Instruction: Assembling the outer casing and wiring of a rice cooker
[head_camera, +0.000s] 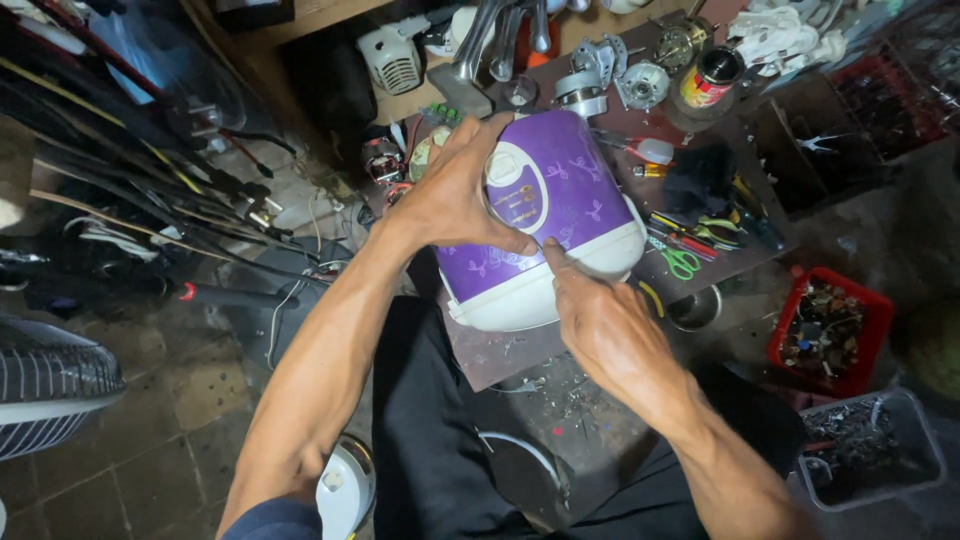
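Both hands, left hand (455, 195) and right hand (600, 320), grip the closed purple rice cooker (560, 215) on the workbench (500, 350), nothing taken apart yet.

Glossy purple/white plastic rice cooker (550, 215); scuffed matt brown board (500, 355); red plastic bin (790, 335) w/ metal scrap.

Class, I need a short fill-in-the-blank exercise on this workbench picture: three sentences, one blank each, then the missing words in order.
1. Both hands rest on a rice cooker that is white and ____.
2. The left hand lies over the cooker's ____ side as the picture shows it.
3. Right of the cooker, the scissors on the board have ____ handles.

Missing words: purple; left; green
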